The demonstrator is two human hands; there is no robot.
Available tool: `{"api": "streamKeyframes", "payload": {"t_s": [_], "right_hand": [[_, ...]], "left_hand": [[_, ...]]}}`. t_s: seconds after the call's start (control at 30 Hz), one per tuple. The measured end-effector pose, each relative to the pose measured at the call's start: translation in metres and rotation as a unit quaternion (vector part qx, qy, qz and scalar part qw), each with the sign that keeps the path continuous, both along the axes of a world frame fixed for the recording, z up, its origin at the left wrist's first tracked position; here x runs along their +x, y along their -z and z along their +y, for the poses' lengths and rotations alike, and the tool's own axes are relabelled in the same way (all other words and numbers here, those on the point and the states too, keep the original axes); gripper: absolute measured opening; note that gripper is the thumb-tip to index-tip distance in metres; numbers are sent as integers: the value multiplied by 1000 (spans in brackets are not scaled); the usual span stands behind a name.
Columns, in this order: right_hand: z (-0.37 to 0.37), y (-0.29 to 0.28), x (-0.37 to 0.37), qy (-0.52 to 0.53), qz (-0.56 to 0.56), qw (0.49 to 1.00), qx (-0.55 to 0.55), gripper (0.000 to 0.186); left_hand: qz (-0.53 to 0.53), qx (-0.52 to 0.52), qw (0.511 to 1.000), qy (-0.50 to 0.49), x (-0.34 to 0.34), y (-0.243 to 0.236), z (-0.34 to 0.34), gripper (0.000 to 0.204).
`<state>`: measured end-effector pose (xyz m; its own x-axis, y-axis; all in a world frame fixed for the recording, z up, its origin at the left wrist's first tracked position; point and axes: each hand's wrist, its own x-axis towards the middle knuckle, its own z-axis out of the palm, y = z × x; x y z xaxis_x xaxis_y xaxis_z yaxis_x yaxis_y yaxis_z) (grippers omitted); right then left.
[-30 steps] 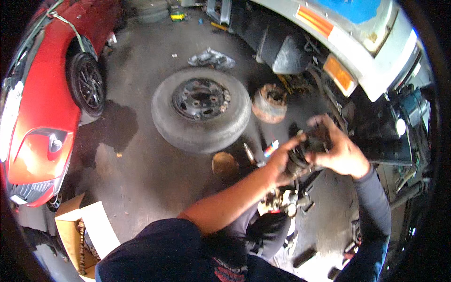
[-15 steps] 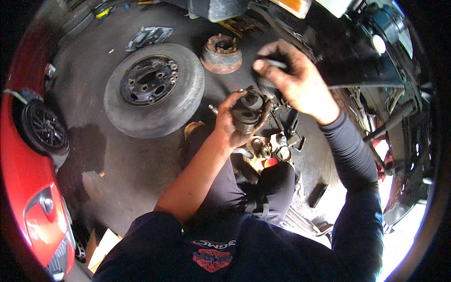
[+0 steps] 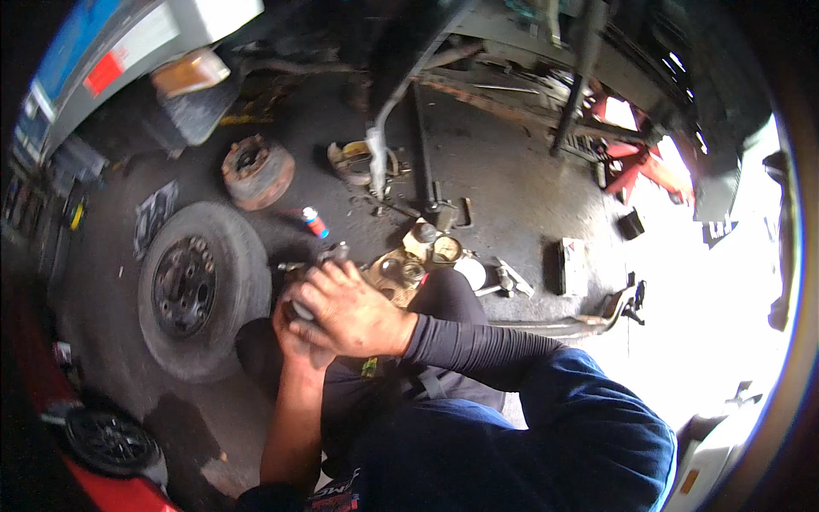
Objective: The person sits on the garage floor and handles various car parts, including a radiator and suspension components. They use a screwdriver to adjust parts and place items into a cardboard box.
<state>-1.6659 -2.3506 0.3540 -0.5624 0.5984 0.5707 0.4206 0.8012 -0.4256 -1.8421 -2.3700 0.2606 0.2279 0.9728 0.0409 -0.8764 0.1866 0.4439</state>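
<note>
My right hand (image 3: 350, 311) is closed over a dark metal part (image 3: 300, 312), mostly hidden between both hands. My left hand (image 3: 300, 346) grips it from underneath, its fingers largely covered by the right one. The hands are above my bent legs. Just beyond them lie cardboard pieces (image 3: 384, 286) with small round metal parts and a round tin (image 3: 446, 249). A spray can (image 3: 316, 222) stands farther back. A large tire on a black steel wheel (image 3: 205, 341) lies left of my hands.
A rusty drum (image 3: 264, 183) sits behind the tire. A truck (image 3: 141, 43) and its undercarriage fill the top. At right are red stands (image 3: 648, 171), tools (image 3: 512, 277) and a box (image 3: 572, 264). A red car's wheel (image 3: 107, 439) is at lower left, a black plastic piece (image 3: 153, 213) at left.
The view has turned rightward toward the undercarriage. My right hand, earlier raised apart from the part in my left hand, has come down and closed over it, and both hands sit lower and left.
</note>
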Motion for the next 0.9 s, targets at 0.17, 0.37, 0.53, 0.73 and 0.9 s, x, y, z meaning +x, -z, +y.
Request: {"api": "streamKeyframes", "payload": {"t_s": [0.17,0.37,0.53,0.73,0.9], "right_hand": [[-16,14,27,-8,19,999,-28,62],[-33,18,44,33,80,993,-76,50],[-39,22,57,23,113,984,-138,56],[-46,21,68,46,119,968,-218,61],[-45,18,65,76,86,964,-239,70]], "left_hand": [[-34,231,972,-21,56,-4,0,53],[30,25,994,101,39,-21,-9,50],[80,-38,995,48,42,-17,-9,57],[89,-72,990,87,59,-20,-12,69],[115,-108,983,98,49,-23,-9,68]]}}
